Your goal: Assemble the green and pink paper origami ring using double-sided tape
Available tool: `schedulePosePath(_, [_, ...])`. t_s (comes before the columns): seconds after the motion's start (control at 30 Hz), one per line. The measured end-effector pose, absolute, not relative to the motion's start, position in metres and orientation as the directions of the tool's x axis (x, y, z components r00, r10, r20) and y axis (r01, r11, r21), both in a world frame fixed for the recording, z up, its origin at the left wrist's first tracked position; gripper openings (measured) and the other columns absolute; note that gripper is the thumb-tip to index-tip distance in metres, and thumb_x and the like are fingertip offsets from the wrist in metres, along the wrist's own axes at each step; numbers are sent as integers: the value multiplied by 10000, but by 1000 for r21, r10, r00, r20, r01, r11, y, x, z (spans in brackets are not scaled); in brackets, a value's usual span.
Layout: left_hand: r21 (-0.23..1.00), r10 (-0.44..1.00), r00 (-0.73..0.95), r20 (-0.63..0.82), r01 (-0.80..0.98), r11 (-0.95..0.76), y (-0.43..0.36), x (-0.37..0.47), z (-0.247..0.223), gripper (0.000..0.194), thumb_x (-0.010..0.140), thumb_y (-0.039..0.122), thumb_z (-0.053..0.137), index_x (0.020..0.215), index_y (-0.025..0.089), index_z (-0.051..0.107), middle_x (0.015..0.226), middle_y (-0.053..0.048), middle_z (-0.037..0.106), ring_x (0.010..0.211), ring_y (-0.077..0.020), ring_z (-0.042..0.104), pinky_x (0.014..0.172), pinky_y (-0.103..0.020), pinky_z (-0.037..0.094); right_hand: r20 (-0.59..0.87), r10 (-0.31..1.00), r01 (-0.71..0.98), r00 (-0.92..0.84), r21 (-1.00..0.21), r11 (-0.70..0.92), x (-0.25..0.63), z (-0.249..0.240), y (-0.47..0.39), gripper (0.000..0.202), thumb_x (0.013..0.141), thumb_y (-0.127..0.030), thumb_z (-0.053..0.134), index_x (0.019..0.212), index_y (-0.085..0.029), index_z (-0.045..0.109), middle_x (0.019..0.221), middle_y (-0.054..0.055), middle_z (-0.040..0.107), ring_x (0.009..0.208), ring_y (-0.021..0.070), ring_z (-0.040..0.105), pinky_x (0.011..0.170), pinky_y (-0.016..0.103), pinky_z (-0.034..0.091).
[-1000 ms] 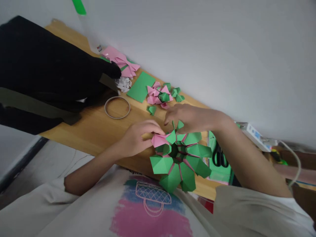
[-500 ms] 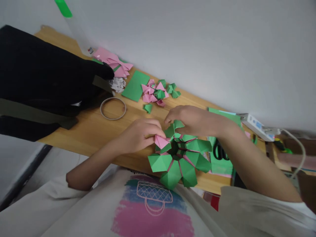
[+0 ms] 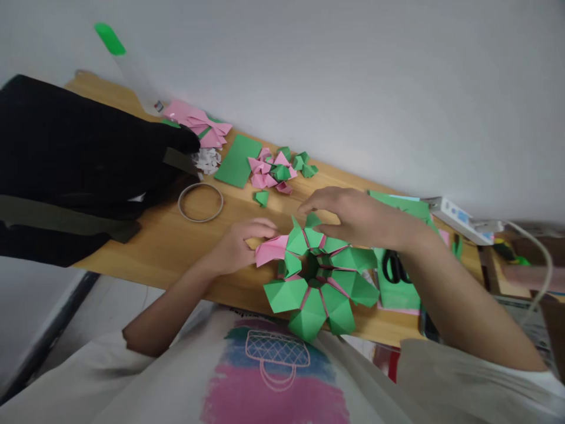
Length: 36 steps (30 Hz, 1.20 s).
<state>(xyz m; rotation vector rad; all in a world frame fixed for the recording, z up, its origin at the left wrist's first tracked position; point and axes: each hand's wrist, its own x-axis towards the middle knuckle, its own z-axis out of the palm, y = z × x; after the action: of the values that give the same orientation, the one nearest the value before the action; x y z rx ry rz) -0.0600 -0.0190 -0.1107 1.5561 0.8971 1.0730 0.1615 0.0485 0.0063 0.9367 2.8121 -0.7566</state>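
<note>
Here, my left hand pinches a pink folded-paper flap, seemingly steadying the green-and-pink folded-paper ring above the wooden tabletop's near edge; my right hand arches wide over its far side, perhaps guarding it.

The folded-paper ring consisted of green petals, flared outward, with pink layers showing between them around a dark central opening. The opening faced upward. A pink folded piece projected at the ring's left side, touching the adjacent green petals.
</note>
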Motion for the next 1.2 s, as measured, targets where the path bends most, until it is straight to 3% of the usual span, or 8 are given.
schedulePosePath(0.23, [999,975,223,-9,-29,16,-35,-56,-130,211,707,360,787,747,160,737,755,-56,725,684,-174,657,613,-264,508,-8,781,744,-625,-309,592,171,16,1,198,881,-117,542,1001,-174,689,992,68,757,883,236,707,732,342,531])
schedulePosePath(0.37, [989,983,129,-127,-63,136,-41,-66,-131,311,800,444,691,940,169,725,904,-85,762,819,-202,703,722,-306,552,30,847,771,-531,-397,498,171,9,-48,186,932,-163,518,1036,-169,672,944,55,763,833,219,718,701,329,543])
schedulePosePath(0.47, [966,956,184,-228,-82,246,-36,-73,-117,414,855,553,565,939,171,702,860,-67,745,763,-169,681,693,-285,538,18,905,816,-426,-425,392,162,-3,-74,180,944,-202,517,1017,-166,678,935,63,758,821,232,719,696,351,550])
schedulePosePath(0.53, [958,920,296,-258,-42,282,-29,-73,-102,403,811,556,616,858,163,688,755,-38,709,665,-144,642,618,-258,508,-5,928,839,-372,-429,334,153,-13,-85,173,937,-223,537,995,-159,687,908,73,755,817,249,716,697,371,550])
schedulePosePath(0.63, [957,834,474,-282,72,282,-19,-65,-80,292,720,419,750,699,153,632,595,16,612,553,-116,579,497,-210,420,-66,944,863,-322,-429,265,140,-22,-94,172,928,-222,549,976,-155,700,899,85,748,829,262,707,710,381,542])
schedulePosePath(0.8, [941,738,602,-305,311,136,0,-55,-64,321,750,378,684,565,169,526,456,52,511,416,-76,446,426,-198,313,-102,943,858,-316,-456,237,136,-21,-104,190,934,-214,530,998,-166,702,907,79,733,852,250,689,731,361,521])
schedulePosePath(1.0, [844,741,585,-330,534,-45,13,-49,-55,412,746,387,627,415,176,503,355,14,501,382,-93,437,418,-220,275,-72,938,829,-340,-494,262,141,-16,-110,195,937,-212,525,979,-163,709,887,75,736,844,246,684,735,359,511])
schedulePosePath(1.2, [850,783,552,-286,523,-58,7,-44,-54,397,734,311,563,366,185,479,326,24,479,363,-84,407,409,-211,268,-23,937,786,-349,-551,280,143,-24,-110,184,930,-189,537,976,-170,713,872,67,741,832,230,686,734,340,511])
